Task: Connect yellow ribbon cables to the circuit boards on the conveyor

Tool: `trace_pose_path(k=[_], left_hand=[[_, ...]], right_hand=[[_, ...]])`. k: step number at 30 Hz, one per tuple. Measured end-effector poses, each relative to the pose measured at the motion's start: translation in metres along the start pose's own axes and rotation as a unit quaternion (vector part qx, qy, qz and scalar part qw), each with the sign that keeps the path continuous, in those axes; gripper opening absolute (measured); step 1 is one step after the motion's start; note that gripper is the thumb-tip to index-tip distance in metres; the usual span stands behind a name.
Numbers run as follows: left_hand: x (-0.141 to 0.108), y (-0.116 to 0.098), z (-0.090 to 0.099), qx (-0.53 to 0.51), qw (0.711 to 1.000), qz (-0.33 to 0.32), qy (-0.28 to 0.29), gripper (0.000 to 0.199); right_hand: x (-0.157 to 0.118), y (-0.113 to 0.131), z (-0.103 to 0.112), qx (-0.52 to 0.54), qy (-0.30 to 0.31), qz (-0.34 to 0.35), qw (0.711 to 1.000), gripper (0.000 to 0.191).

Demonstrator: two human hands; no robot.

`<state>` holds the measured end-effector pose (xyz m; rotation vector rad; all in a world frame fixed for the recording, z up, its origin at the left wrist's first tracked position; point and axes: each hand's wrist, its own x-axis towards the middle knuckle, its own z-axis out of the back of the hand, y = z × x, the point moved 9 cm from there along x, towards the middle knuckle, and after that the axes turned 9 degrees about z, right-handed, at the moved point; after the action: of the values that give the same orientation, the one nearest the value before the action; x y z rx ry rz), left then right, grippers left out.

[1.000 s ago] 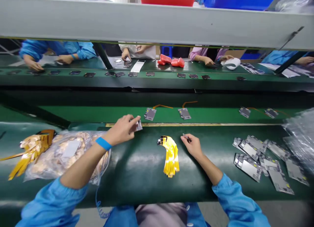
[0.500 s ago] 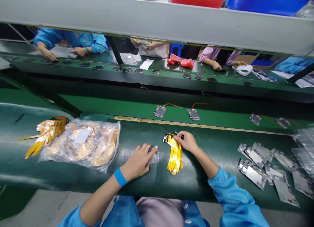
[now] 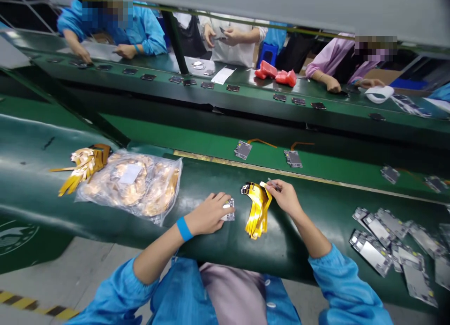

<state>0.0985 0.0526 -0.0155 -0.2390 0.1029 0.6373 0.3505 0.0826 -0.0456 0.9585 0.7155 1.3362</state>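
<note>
My left hand (image 3: 211,213), with a blue band on its wrist, lies over a small circuit board (image 3: 230,210) on the green table, fingers spread and pressing on it. In my right hand (image 3: 284,195) is a dark thin tool (image 3: 273,185), pinched between thumb and fingers. One gold flex cable (image 3: 266,204) is lifted at its top end by my right fingertips. It leans over the right side of a fanned pile of gold flex cables (image 3: 254,212), whose dark connectors point up and left. The pile lies between my two hands.
A clear bag of copper-coloured parts (image 3: 140,187) and loose gold cables (image 3: 82,168) lie left. Several boards (image 3: 374,250) are heaped right. Beyond the table edge, a green belt (image 3: 207,144) carries boards with cables. Other people's hands work at the far bench.
My right hand has drawn one gold cable up and right from the pile. My left hand still rests on the board. The whole view has shifted.
</note>
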Motion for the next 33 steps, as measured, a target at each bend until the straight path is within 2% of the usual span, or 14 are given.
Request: trace_pose_path(k=[3, 6, 11, 18, 23, 33], left_hand=[[0.006, -0.003, 0.002, 0.020, 1.000, -0.005, 0.016, 0.042], [0.010, -0.006, 0.002, 0.036, 0.999, -0.007, 0.029, 0.041], [0.010, -0.002, 0.002, 0.047, 0.998, 0.011, 0.027, 0.033], [0.003, 0.005, 0.005, 0.037, 0.998, 0.042, 0.005, 0.023], [0.000, 0.006, 0.004, 0.046, 0.998, 0.041, 0.005, 0.032], [0.007, 0.005, 0.001, 0.034, 0.998, 0.037, 0.024, 0.031]], right_hand=[[-0.008, 0.016, -0.013, 0.040, 0.046, 0.001, 0.998, 0.038], [-0.021, 0.031, -0.036, 0.063, 0.112, -0.001, 0.992, 0.034], [-0.036, 0.044, -0.068, 0.010, 0.182, 0.008, 0.983, 0.025], [-0.031, 0.049, -0.090, -0.104, 0.202, 0.022, 0.974, 0.019], [-0.029, 0.056, -0.097, -0.167, 0.217, 0.012, 0.962, 0.016], [-0.027, 0.056, -0.101, -0.169, 0.216, 0.029, 0.961, 0.013]])
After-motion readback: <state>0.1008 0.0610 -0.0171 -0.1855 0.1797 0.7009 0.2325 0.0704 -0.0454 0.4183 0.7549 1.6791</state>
